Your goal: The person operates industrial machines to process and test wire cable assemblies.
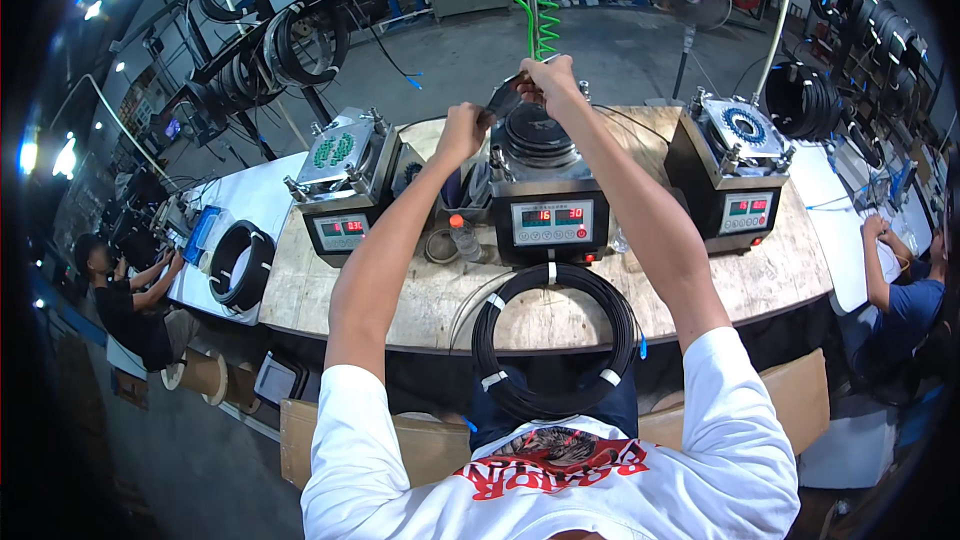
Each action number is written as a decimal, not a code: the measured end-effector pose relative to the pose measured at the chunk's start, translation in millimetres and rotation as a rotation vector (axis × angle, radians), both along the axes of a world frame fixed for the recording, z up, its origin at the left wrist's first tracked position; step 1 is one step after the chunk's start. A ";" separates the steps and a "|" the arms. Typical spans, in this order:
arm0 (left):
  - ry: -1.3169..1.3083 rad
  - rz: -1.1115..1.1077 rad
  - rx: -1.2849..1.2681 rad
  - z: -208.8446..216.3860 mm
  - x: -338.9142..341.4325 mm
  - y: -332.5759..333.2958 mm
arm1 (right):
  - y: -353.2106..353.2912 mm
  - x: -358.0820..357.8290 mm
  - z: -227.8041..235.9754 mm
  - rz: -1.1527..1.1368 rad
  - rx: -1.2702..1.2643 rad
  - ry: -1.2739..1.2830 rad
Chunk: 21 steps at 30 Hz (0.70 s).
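Both my arms reach forward over the middle bench machine, which has a red digital display. My left hand is closed at the near-left edge of a thin dark sheet. Farther right and higher, my right hand pinches the sheet's other side; its fingertips are partly hidden. The sheet is held tilted, just above and left of the round black plate on top of the machine. A coil of black cable, bound with white bands, rests at the table's front edge before me.
Two similar machines stand left and right, each topped by a metal fixture. A small bottle is left of the middle machine. Green coiled hose hangs behind. People work at white tables on both sides; another black coil lies left.
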<state>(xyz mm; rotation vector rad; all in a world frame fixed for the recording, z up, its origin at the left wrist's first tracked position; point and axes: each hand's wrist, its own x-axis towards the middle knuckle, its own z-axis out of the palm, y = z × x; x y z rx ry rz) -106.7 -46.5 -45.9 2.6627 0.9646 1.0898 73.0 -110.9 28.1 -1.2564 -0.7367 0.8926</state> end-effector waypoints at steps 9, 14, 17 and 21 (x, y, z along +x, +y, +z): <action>-0.096 0.205 -0.259 -8.9 1.4 13.0 | -18.9 55.5 -54.5 -0.086 0.170 -0.543; -0.282 0.317 -0.419 -26.1 6.9 9.9 | -35.2 95.3 -84.0 -0.114 0.145 -0.592; -0.688 0.290 -0.508 -32.0 35.2 -9.3 | -38.1 115.1 -81.2 -0.111 0.124 -0.519; -0.966 0.320 -0.341 -6.4 65.4 -46.3 | -1.3 155.2 -84.1 -0.109 0.118 -0.614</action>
